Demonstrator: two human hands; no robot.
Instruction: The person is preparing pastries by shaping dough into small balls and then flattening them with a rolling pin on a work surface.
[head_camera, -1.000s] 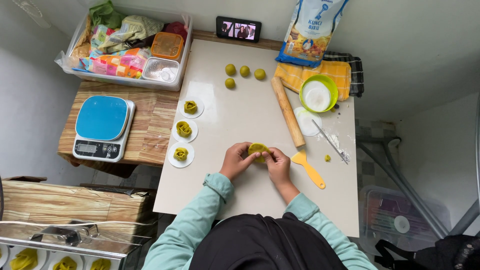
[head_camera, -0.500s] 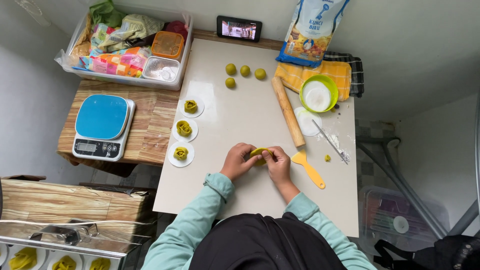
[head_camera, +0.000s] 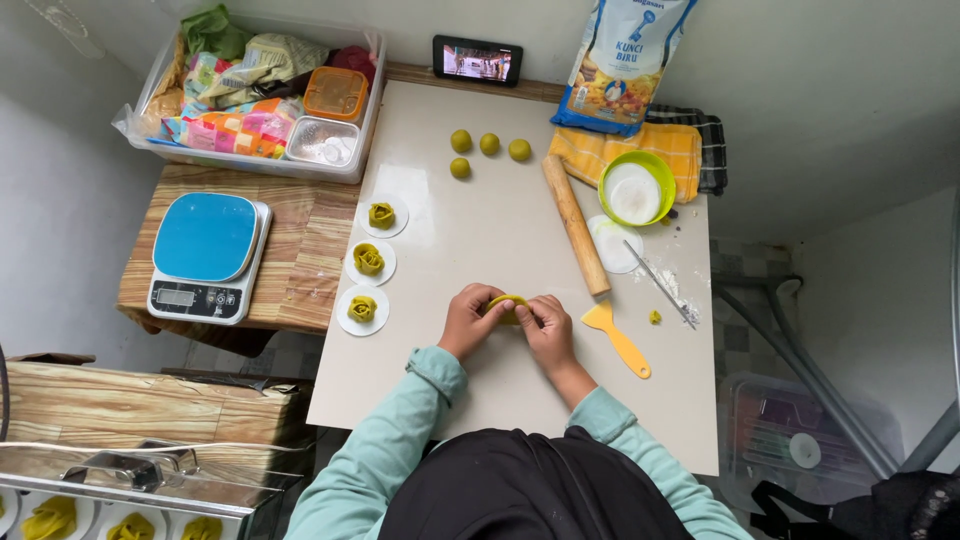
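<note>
Both my hands meet over the middle of the white table (head_camera: 480, 230). My left hand (head_camera: 471, 318) and my right hand (head_camera: 548, 325) pinch the same yellow-green dough piece (head_camera: 508, 303) between their fingertips, just above the tabletop. Most of the piece is hidden by my fingers. To the left, three shaped dough rosettes (head_camera: 368, 259) sit on round white papers in a column. Several dough balls (head_camera: 488, 146) lie at the far end of the table.
A wooden rolling pin (head_camera: 574, 224) and a yellow scraper (head_camera: 618, 338) lie right of my hands, with a skewer (head_camera: 660, 284) and a green bowl (head_camera: 636, 188) beyond. A blue scale (head_camera: 207, 255) stands on the left. A plastic bin (head_camera: 262, 92), phone (head_camera: 477, 60) and flour bag (head_camera: 626, 62) line the back.
My fingers have shifted slightly around the dough piece; my hands stay in the same spot.
</note>
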